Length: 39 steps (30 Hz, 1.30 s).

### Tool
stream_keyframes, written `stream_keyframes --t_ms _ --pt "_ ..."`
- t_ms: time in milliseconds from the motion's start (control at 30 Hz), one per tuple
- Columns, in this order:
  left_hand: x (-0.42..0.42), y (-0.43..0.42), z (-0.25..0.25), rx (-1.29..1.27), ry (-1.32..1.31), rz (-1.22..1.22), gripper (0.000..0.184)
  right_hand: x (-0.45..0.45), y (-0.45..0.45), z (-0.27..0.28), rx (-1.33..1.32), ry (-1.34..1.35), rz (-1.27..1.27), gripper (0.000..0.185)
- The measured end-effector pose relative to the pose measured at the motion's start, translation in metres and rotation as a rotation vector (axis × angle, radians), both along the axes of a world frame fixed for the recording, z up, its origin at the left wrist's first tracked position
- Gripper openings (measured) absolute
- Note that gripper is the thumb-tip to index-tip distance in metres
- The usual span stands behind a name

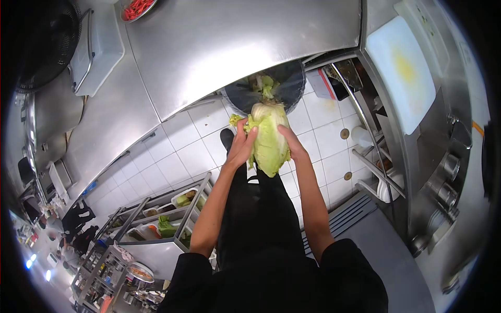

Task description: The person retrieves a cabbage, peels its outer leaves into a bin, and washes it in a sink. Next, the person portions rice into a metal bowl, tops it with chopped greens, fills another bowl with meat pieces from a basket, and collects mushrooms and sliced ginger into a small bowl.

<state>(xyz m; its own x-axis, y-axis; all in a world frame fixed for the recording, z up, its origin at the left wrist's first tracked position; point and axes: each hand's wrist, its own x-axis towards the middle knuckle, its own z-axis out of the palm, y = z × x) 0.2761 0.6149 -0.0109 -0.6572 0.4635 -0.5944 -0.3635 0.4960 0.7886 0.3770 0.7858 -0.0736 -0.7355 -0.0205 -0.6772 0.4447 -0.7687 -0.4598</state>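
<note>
A napa cabbage (269, 138), pale green with a whitish root end, is held between my two hands at the middle of the view. My left hand (241, 143) grips its left side, the thumb on the leaves. On the opposite side my right hand (293, 142) presses against the leaves. The root end points away from me, toward a bin (295, 86) lined with a dark bag under the counter edge. Leaf scraps (267, 86) lie in that bin. A small loose yellow-green leaf (234, 120) sticks out beside my left fingers.
A steel counter (209, 41) spans the far side, with a bowl of red chillies (138, 8) at its edge. On the right a white cutting board (402, 73) rests on another counter. Vegetable containers (167, 224) stand on a rack at lower left. White tiles (198, 156) cover the floor.
</note>
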Motion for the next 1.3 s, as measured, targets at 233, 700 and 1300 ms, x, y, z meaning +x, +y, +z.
stream_keyframes --t_ms 233,700,1300 --pt "-0.008 0.027 0.005 -0.083 0.678 -0.204 0.041 0.039 0.006 -0.005 -0.063 0.040 -0.055 0.083" --pt "-0.020 0.083 -0.016 0.527 -0.525 0.272 0.030 0.082 -0.016 0.025 -0.122 -0.072 -0.177 0.076" --pt "-0.039 0.091 -0.018 -0.051 0.024 -0.535 0.083 0.084 -0.006 0.014 -0.118 0.068 -0.694 0.071"
